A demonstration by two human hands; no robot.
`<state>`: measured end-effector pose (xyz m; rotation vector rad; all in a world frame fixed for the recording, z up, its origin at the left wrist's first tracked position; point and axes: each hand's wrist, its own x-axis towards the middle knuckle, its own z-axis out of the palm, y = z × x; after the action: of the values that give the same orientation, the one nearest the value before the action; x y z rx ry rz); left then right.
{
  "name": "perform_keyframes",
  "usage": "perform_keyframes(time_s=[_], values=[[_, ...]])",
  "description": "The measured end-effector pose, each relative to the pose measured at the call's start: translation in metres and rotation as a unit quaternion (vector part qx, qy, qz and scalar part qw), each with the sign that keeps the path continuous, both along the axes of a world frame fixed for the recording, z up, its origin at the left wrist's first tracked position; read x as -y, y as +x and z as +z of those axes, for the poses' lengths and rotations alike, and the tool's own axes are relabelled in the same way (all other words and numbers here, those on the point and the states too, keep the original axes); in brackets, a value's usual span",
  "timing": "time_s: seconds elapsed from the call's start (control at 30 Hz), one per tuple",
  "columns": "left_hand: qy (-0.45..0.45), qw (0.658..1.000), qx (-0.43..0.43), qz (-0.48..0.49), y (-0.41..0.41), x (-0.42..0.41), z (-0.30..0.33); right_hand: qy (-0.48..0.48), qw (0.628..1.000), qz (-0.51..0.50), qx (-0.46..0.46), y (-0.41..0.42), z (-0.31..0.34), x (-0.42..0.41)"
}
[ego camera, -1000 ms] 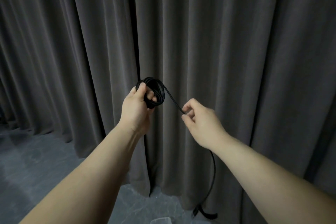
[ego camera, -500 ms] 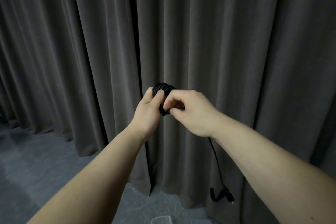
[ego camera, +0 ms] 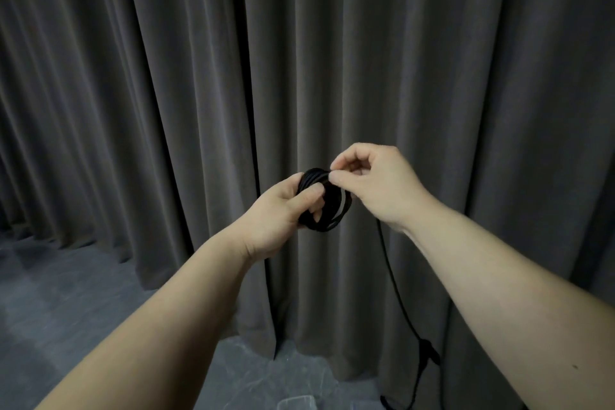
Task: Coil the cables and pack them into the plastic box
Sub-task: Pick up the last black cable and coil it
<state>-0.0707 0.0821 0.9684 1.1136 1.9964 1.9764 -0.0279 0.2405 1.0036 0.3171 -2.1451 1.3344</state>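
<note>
- No brand, label or lettering can be read on anything here.
- The cable [ego camera: 324, 201] is thin, black and matte, wound into a small round bundle of many loops held in front of the person at about mid-scene.
- The left hand [ego camera: 283, 213] grips that bundle, the thumb pressed across the near side of the loops and the fingers curled round behind them.
- The right hand [ego camera: 372, 181] pinches a strand at the top right of the coil between thumb and forefinger, the other fingers loosely curled.
- From under the right wrist a loose tail of the same cable hangs down, ending in a darker lump near the floor on the right; I cannot tell whether that is a plug or a strap.
- Behind the hands hangs a heavy dark grey curtain [ego camera: 432, 76], soft-looking, falling in deep vertical pleats across the whole far side.
- The floor [ego camera: 66, 293] is grey and smooth, with a faint marbled pattern.
- At the near bottom edge a sliver of clear plastic box [ego camera: 296, 403] shows, with rounded corners, well below the coil.
</note>
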Motion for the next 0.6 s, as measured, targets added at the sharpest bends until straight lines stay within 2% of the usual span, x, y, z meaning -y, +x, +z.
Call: perform_keyframes(time_s=[0.1, 0.23, 0.4, 0.5, 0.6], values=[[-0.015, 1.000, -0.016, 0.014, -0.001, -0.003, -0.004, -0.015, 1.000, 0.019, 0.008, -0.002, 0.002, -0.006], [0.000, 1.000, -0.001, -0.013, -0.001, -0.008, -0.001, -0.079, 0.997, 0.016, 0.001, -0.007, -0.003, -0.007], [0.090, 0.995, 0.043, -0.004, 0.001, -0.010, 0.002, -0.122, 0.992, -0.034, 0.026, -0.012, -0.015, -0.014], [0.145, 0.986, 0.077, 0.028, -0.002, -0.011, 0.003, -0.116, 0.991, -0.054, 0.049, -0.015, -0.025, -0.019], [0.186, 0.975, 0.101, 0.062, -0.006, -0.011, 0.006, -0.041, 0.993, -0.088, 0.064, -0.016, -0.035, -0.023]])
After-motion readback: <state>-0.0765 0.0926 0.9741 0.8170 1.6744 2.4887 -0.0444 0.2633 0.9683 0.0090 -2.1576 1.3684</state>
